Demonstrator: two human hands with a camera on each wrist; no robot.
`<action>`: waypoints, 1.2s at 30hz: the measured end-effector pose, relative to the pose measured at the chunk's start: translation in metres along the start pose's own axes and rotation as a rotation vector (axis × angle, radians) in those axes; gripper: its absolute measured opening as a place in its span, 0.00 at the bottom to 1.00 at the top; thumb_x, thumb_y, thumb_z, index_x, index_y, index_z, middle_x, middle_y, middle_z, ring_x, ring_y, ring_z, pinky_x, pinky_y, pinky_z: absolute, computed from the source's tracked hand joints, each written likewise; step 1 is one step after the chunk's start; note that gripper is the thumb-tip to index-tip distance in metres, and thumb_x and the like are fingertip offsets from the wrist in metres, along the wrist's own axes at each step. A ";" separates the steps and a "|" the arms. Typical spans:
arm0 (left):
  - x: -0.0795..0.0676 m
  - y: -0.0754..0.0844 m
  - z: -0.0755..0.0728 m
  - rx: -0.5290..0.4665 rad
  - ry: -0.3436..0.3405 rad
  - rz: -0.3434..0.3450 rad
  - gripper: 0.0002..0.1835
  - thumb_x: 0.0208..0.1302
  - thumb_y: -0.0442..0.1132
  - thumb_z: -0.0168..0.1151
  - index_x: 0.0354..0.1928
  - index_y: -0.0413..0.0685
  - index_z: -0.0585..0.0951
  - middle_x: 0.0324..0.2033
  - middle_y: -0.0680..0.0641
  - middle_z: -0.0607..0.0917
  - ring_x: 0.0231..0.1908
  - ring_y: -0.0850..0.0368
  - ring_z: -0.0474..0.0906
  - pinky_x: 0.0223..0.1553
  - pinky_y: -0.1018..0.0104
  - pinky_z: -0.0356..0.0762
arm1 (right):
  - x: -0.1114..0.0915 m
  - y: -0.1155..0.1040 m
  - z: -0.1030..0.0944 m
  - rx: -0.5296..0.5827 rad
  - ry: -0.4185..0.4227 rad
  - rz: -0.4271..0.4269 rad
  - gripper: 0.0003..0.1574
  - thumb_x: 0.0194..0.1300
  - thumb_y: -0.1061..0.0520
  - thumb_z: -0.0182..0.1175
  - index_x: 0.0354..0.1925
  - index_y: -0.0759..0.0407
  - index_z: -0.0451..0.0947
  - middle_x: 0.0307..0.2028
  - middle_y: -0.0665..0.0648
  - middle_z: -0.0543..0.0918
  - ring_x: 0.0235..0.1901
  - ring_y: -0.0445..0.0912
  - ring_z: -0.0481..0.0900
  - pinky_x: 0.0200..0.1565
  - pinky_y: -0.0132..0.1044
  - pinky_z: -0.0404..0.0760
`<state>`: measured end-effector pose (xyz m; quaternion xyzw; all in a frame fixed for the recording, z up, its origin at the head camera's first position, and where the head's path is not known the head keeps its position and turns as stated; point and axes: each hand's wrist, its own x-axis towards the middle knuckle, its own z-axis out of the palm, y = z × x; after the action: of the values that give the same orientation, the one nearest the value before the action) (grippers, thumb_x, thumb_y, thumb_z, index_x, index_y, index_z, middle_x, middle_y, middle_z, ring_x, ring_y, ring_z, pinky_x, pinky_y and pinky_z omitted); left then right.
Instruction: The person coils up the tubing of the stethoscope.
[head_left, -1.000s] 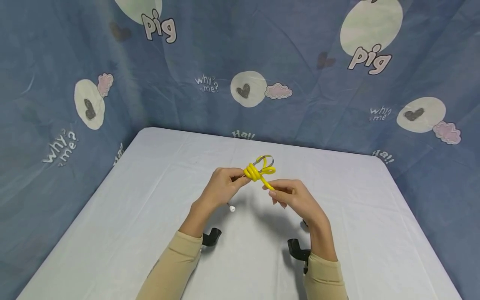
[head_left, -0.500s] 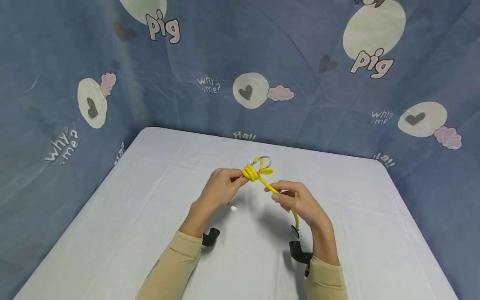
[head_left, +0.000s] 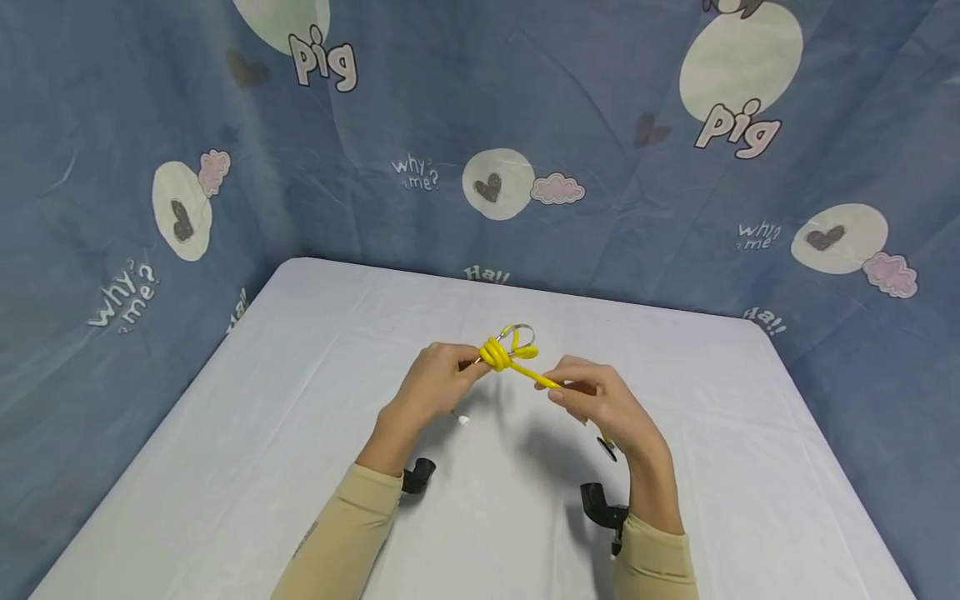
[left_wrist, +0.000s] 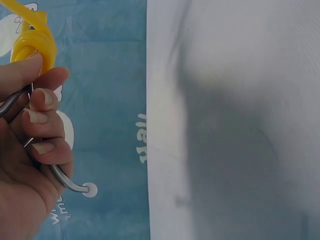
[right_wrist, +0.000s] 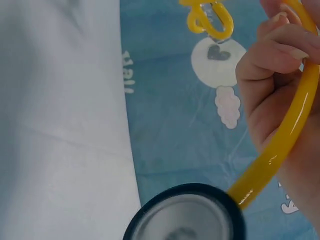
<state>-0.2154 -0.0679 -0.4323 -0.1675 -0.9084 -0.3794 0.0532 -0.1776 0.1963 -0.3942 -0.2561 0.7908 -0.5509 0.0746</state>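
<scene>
A stethoscope with yellow tubing (head_left: 495,354) is held up above the table, its tube wound in several coils around the metal part. My left hand (head_left: 437,379) grips the metal ear tubes (left_wrist: 62,177) just below the coils; a white ear tip (left_wrist: 90,189) sticks out past the curled fingers. A metal spring loop and small yellow loops (right_wrist: 214,22) stand out beyond the coils. My right hand (head_left: 600,404) pinches the free length of tube between thumb and fingers. From it the tube curves down to the round, dark-rimmed chest piece (right_wrist: 187,215), which hangs near the right wrist.
A white-covered table (head_left: 360,333) lies beneath both hands. Behind it hangs a blue printed cloth (head_left: 600,108). Black wrist mounts (head_left: 600,506) project inward from both sleeves.
My right hand has slid along the yellow tube and moved slightly right, so more straight tube shows between the hands. The coils have shifted slightly left and down with my left hand.
</scene>
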 end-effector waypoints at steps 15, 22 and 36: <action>-0.001 0.011 0.009 0.022 -0.101 0.043 0.14 0.69 0.54 0.61 0.30 0.57 0.85 0.16 0.58 0.69 0.21 0.62 0.66 0.26 0.67 0.65 | 0.000 -0.002 -0.002 0.031 0.145 -0.105 0.10 0.66 0.64 0.59 0.42 0.58 0.86 0.32 0.57 0.77 0.27 0.45 0.68 0.27 0.36 0.68; -0.003 0.017 0.012 0.025 -0.186 0.061 0.14 0.68 0.53 0.62 0.34 0.53 0.87 0.15 0.59 0.68 0.20 0.64 0.65 0.24 0.68 0.64 | 0.000 -0.002 -0.001 0.011 0.220 -0.113 0.09 0.68 0.62 0.60 0.42 0.61 0.87 0.34 0.61 0.79 0.31 0.46 0.70 0.31 0.35 0.69; -0.006 0.029 0.016 -0.003 -0.309 0.160 0.15 0.70 0.53 0.60 0.32 0.53 0.87 0.14 0.58 0.66 0.17 0.64 0.63 0.22 0.70 0.62 | 0.006 -0.010 0.005 -0.086 0.441 -0.123 0.08 0.67 0.67 0.60 0.38 0.69 0.85 0.31 0.64 0.79 0.30 0.41 0.71 0.34 0.30 0.72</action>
<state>-0.1998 -0.0391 -0.4259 -0.2957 -0.8890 -0.3450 -0.0574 -0.1776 0.1862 -0.3859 -0.1805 0.7936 -0.5628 -0.1446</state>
